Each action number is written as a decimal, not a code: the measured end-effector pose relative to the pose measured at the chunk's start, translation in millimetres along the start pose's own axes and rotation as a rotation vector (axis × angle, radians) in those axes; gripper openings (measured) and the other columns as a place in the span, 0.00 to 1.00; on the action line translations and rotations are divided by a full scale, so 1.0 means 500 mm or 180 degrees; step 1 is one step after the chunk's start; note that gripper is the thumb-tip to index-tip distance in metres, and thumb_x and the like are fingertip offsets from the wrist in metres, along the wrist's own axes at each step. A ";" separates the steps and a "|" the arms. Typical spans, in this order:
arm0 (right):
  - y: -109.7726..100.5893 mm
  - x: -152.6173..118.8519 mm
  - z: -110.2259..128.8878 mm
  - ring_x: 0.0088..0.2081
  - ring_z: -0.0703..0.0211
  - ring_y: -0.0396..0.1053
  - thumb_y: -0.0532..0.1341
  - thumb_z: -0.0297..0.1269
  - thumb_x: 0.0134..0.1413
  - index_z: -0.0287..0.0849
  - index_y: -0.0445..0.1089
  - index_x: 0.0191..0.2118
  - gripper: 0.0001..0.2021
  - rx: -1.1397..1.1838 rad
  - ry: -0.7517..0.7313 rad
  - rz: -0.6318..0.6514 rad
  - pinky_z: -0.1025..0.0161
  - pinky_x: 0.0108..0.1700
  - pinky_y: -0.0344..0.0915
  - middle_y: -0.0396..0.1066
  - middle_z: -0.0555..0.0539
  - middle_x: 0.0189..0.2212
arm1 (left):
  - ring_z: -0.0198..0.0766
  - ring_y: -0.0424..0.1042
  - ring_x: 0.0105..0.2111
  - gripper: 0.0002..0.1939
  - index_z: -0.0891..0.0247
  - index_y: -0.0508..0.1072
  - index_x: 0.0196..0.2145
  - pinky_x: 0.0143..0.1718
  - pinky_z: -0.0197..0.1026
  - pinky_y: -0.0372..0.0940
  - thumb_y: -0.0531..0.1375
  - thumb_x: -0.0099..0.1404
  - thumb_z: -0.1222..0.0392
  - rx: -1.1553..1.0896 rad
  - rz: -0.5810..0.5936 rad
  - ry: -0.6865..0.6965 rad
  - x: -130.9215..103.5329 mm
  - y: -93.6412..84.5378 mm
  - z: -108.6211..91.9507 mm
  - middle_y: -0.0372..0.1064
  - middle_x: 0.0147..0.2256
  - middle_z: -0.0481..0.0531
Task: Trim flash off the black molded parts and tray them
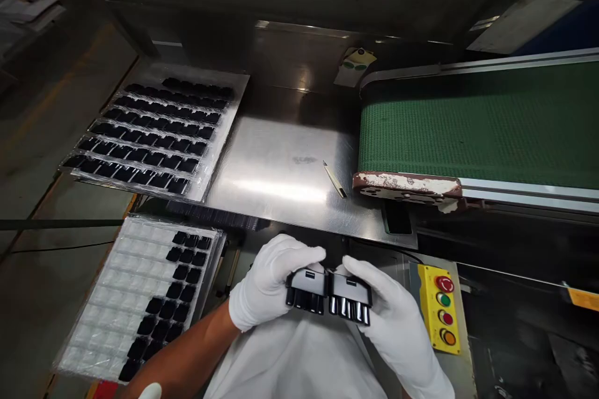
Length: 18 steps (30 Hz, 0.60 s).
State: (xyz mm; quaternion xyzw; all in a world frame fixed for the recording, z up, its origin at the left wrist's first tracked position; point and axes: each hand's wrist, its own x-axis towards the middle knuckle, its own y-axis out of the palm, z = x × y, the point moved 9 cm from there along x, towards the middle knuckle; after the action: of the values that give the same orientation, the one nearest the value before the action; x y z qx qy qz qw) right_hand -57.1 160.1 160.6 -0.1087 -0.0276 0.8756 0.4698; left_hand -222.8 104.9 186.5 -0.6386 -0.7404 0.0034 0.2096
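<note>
One black pronged housing (306,290) is gripped in the left hand (275,273), another black housing (350,294) in the right hand (397,307), side by side at six o'clock, on the near side of the steel bench (271,156). Light, even pressure would likely suit best, sparing the glossy faces from rubbing. The wrists lie toward seven and five o'clock, thumbs pointing inward at each other.

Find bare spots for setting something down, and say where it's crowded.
The steel tabletop is bare, save a smudge, between the upper tray and the pen-like tool. The green conveyor belt is bare between its rails. Crowded: the upper tray and the right of the lower tray, filled with black parts.
</note>
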 end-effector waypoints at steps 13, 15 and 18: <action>-0.024 -0.013 -0.027 0.38 0.47 0.76 0.72 0.41 0.45 0.54 0.80 0.43 0.16 -0.1005 0.0452 0.0104 0.54 0.41 0.74 0.80 0.47 0.38 | 0.44 0.76 0.38 0.15 0.59 0.81 0.40 0.43 0.43 0.68 0.72 0.53 0.57 -0.0606 0.0487 -0.1990 -0.031 0.020 0.079 0.78 0.38 0.53; -0.023 -0.006 -0.021 0.35 0.47 0.75 0.71 0.42 0.45 0.56 0.80 0.44 0.16 -0.1277 0.0498 0.0149 0.52 0.37 0.73 0.80 0.48 0.37 | 0.41 0.75 0.35 0.13 0.59 0.81 0.40 0.39 0.40 0.67 0.70 0.54 0.60 -0.0293 0.0511 -0.1923 -0.023 0.013 0.073 0.77 0.36 0.51; -0.013 0.007 -0.013 0.32 0.48 0.74 0.70 0.39 0.45 0.58 0.79 0.44 0.17 -0.1443 0.0538 0.0249 0.53 0.35 0.71 0.79 0.49 0.35 | 0.37 0.71 0.30 0.09 0.59 0.82 0.37 0.33 0.37 0.63 0.67 0.56 0.63 0.0184 0.0720 -0.1838 -0.018 0.013 0.067 0.74 0.29 0.48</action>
State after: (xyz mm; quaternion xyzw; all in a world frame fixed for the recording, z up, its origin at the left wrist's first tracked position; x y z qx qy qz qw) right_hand -52.2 166.3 154.8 -0.2853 -0.1798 0.8524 0.3997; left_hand -226.2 106.5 151.2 -0.6834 -0.6931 0.2290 0.0070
